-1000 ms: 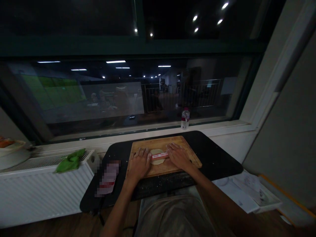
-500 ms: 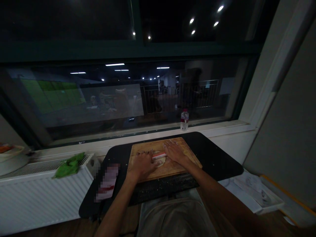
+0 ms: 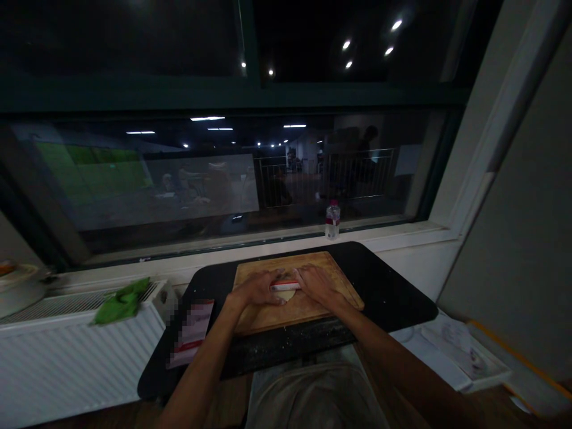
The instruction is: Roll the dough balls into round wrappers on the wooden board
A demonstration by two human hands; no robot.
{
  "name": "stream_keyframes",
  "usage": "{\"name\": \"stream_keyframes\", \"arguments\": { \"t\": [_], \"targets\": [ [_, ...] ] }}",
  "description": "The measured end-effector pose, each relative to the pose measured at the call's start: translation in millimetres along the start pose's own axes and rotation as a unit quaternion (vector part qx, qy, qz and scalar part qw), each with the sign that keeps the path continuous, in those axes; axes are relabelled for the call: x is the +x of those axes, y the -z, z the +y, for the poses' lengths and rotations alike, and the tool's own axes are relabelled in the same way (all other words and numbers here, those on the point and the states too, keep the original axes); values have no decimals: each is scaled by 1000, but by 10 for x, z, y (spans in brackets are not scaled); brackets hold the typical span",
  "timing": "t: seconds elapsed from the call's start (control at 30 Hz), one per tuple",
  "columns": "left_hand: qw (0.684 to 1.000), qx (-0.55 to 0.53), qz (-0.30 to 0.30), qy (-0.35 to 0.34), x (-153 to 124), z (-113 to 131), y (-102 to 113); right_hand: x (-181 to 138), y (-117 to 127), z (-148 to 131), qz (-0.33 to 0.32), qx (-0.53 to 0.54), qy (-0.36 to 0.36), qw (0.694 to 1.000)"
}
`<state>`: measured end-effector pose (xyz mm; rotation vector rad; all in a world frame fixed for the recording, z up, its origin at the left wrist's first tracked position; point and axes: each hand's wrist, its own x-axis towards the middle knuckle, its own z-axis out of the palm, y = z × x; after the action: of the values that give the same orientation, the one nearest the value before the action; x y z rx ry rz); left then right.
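Both hands have drawn closer together: the left hand (image 3: 255, 291) and right hand (image 3: 318, 285) press flat, fingers spread, on the red-and-white roller (image 3: 285, 286), now covering more of the dough disc (image 3: 286, 294) on the wooden board (image 3: 339, 280), which looks flatter

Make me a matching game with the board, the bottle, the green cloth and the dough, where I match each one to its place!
Things:
1. board
2. bottle
3. green cloth
4. dough

Places:
A. on the radiator at the left
B. on the board, under the roller between the left hand and right hand
C. on the black table
D. on the window sill, beyond the table

Pairs: 1-C, 2-D, 3-A, 4-B
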<state>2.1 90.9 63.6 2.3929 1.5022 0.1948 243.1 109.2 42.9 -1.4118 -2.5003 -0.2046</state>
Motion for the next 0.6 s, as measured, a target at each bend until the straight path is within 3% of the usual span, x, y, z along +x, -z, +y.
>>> {"name": "stream_keyframes", "arguments": {
  "t": [0.17,0.6],
  "targets": [
    [994,-99,-12,-32,3,-106,20,-9,82,-86,-21,-4,-29,999],
    [995,-93,28,-16,-12,-61,-100,-30,126,-121,-28,-9,-33,999]
  ]
}}
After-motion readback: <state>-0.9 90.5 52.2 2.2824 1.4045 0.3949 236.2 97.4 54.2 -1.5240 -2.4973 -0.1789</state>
